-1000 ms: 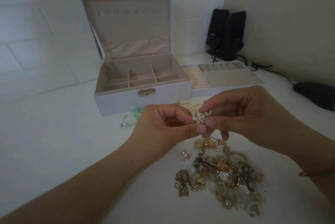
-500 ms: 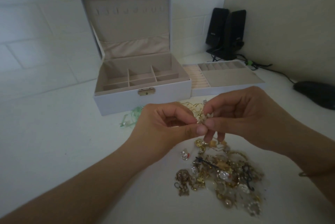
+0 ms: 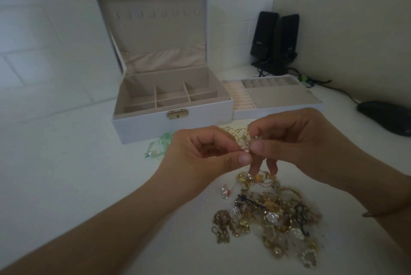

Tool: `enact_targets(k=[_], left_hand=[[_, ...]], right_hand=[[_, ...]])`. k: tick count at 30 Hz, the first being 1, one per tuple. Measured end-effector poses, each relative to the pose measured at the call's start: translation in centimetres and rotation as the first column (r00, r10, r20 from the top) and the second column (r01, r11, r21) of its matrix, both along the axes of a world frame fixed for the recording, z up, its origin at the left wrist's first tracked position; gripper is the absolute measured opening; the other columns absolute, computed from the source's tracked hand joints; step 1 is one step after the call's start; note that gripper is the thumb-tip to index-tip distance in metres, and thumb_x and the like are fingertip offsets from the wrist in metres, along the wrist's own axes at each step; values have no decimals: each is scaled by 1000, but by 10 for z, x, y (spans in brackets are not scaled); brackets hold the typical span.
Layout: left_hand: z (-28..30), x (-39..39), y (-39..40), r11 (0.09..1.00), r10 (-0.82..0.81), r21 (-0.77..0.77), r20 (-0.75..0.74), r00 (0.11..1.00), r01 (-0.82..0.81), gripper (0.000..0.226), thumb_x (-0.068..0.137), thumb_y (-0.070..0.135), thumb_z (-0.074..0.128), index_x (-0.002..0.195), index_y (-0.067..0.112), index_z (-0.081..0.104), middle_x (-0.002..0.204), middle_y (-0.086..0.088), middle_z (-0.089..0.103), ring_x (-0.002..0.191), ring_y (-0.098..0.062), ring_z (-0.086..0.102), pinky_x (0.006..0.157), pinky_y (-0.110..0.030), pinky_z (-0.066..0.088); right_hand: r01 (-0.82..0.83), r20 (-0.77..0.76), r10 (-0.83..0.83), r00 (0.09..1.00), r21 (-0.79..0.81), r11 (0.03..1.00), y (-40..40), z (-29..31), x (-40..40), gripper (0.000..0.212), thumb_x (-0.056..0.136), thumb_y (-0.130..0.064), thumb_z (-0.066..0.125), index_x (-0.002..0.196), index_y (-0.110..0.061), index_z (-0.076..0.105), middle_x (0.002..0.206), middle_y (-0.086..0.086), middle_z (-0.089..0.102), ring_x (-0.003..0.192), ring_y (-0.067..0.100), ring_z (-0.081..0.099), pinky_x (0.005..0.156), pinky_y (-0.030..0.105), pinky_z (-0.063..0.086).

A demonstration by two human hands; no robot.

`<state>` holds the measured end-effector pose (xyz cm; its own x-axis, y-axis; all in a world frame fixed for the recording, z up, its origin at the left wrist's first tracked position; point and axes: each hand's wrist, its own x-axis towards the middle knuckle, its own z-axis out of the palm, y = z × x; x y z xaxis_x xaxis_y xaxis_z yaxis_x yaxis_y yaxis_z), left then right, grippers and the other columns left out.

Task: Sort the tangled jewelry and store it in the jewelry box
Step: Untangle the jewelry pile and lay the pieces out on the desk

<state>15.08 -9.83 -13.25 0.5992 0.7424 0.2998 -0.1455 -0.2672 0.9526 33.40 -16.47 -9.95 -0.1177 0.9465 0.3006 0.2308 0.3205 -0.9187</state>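
Between thumb and fingers, my left hand (image 3: 200,154) and my right hand (image 3: 295,141) both pinch a small white-and-gold jewelry piece (image 3: 245,144), held above the table. Below them lies a tangled pile of gold chains and clear stones (image 3: 269,217). A white jewelry box (image 3: 173,123) stands open behind my hands, its beige compartments bare. Its removable tray (image 3: 280,99) sits just right of the box. More gold chain (image 3: 233,130) lies behind my fingers.
A pale green ribbon piece with a pearl (image 3: 158,148) lies in front of the box. Two black speakers (image 3: 275,43) stand in the back corner with cables (image 3: 315,81) running right. A dark computer mouse (image 3: 387,119) rests at the right edge.
My hands have shifted slightly; the right fingers have turned the small piece and closed more tightly around it, so less of the white part shows.
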Motion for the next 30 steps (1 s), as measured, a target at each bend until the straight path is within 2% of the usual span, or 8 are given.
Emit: enact_targets(k=[5,7,10,16,19,22,26,30], left_hand=[[3,0,1,987,163,11,-104,981,-163,38,63,55,68,80,22,75,79,-16,68,70,-19,56,73,-43,49],[5,1,1,981,195,10,-129,972,-195,42,62,59,64,80,23,75,74,-12,67,68,-15,57,78,-51,52],[5,1,0,982,186,15,-161,969,-186,39,62,61,62,77,27,75,68,-4,67,68,-12,59,85,-51,52],[3,1,1,986,166,1,-183,969,-168,39,61,61,62,76,28,75,65,4,66,66,-10,58,83,-52,51],[2,2,1,987,160,5,-203,966,-162,32,65,55,68,77,27,75,65,2,66,66,-9,58,79,-44,52],[2,2,1,988,149,-1,-197,969,-152,23,71,43,65,78,23,75,64,6,66,64,-6,58,76,-31,50],[0,1,3,990,137,6,-206,969,-139,36,63,58,65,79,27,75,66,4,66,66,-7,59,77,-38,51],[-3,2,5,991,134,17,-219,966,-133,37,62,61,61,77,31,75,69,0,68,67,-9,59,79,-45,52]], right_hand=[[337,-9,-338,941,-60,940,11,7,51,14,73,-19,68,85,-12,72,75,13,72,64,30,70,44,30,45],[470,69,-465,882,-87,878,17,0,70,5,79,-16,69,83,-16,72,76,10,73,62,25,70,46,29,41],[604,255,-561,788,-140,784,24,-12,88,4,83,-15,70,81,-17,73,73,4,74,53,16,66,40,20,37],[606,336,-527,781,-203,769,28,-13,91,3,75,-23,78,74,-23,75,50,-15,62,49,7,47,42,17,34],[579,390,-492,778,-142,803,31,-19,91,5,75,-21,78,73,-23,75,61,-11,62,42,-4,47,41,5,32],[577,514,-453,728,-102,811,37,-27,94,3,75,-24,78,74,-24,75,71,-1,62,43,-4,47,45,8,34],[623,604,-491,628,-12,782,44,-34,100,8,68,-36,80,71,-37,72,85,-7,64,75,7,57,64,24,39],[611,585,-491,645,-10,791,47,-39,101,11,70,-31,80,68,-36,70,88,-4,65,84,12,59,69,18,39]])
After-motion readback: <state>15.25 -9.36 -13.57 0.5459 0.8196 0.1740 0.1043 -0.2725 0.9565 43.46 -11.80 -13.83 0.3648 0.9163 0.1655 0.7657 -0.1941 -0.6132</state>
